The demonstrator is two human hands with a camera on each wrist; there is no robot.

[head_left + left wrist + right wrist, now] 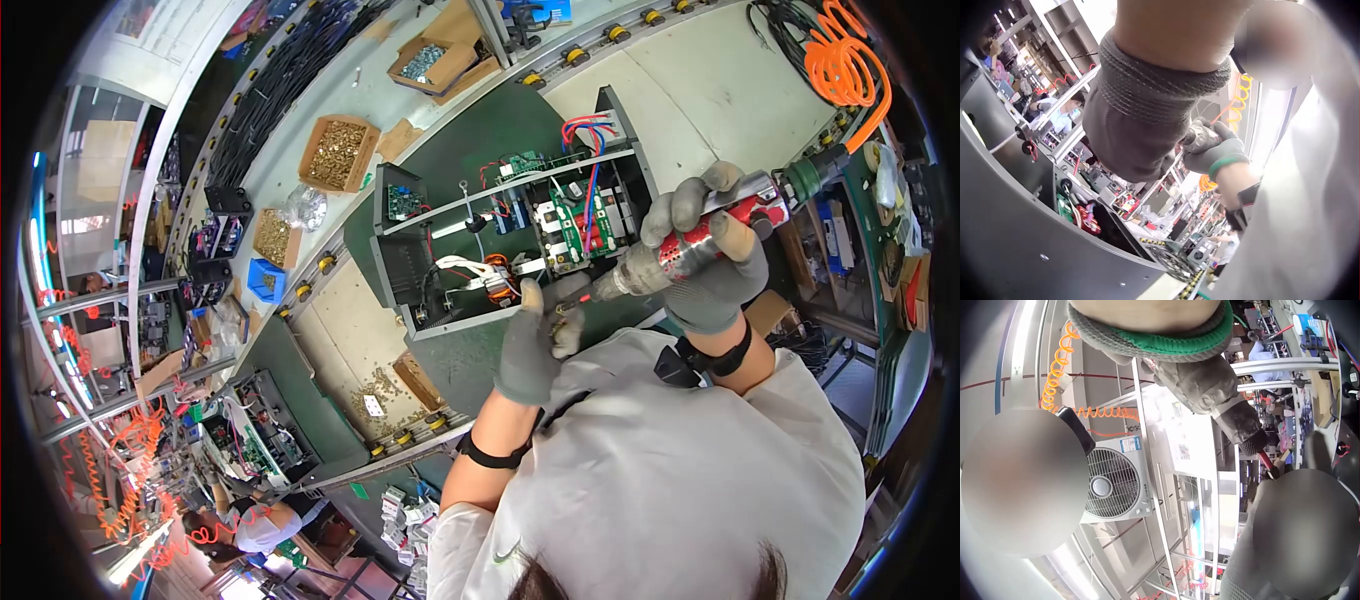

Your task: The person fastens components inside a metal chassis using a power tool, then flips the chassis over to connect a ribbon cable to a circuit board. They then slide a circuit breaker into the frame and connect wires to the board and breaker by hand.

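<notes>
My gloved right hand (715, 255) grips a red and grey air screwdriver (670, 258), its bit pointing left. Close to the bit's red tip (588, 298), my gloved left hand (535, 345) has thumb and fingers curled together around a small piece, too small to make out. Just beyond the hands lies an open dark metal case (470, 325) with green circuit boards (570, 225), a copper-wound coil (500, 283) and red and blue wires (592, 185). The right wrist view shows the screwdriver (1210, 390) reaching toward the left hand's fingers.
The case sits on a green mat (450, 145). Farther back stand cardboard boxes of brass screws (338, 152) and silver fasteners (423, 62), with a blue bin (266, 281). An orange coiled hose (840, 70) runs to the screwdriver. Loose screws (378, 400) lie at left.
</notes>
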